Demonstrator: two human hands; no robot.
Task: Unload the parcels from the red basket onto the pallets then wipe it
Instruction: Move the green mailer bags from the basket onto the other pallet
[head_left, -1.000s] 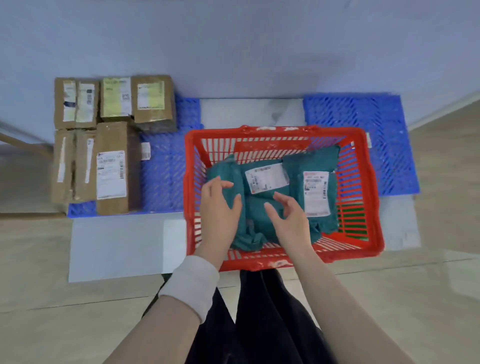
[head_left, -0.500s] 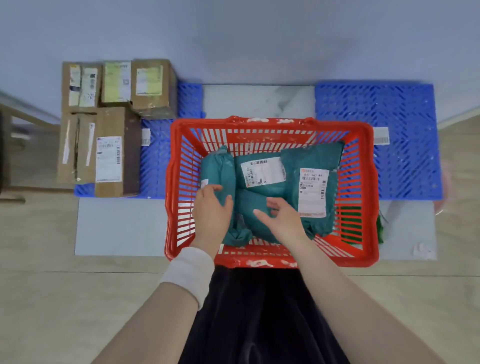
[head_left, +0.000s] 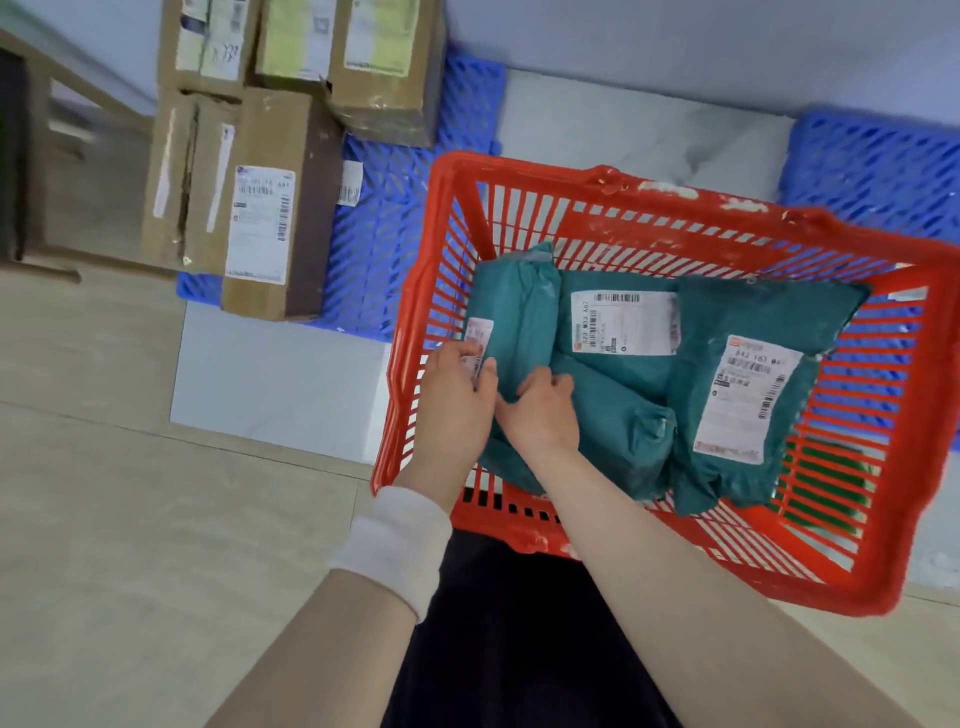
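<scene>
Hands (head_left: 498, 400) now closed on leftmost parcel (head_left: 511, 317)

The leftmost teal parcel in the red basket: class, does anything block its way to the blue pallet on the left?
Only the red basket's left wall stands between the leftmost teal parcel and the left blue pallet. Cardboard boxes fill that pallet's left part.

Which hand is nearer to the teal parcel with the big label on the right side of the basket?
Right. The right hand grips the leftmost teal parcel, nearer the big-label parcel; the left hand holds that same leftmost parcel's outer edge, farther away.
</scene>
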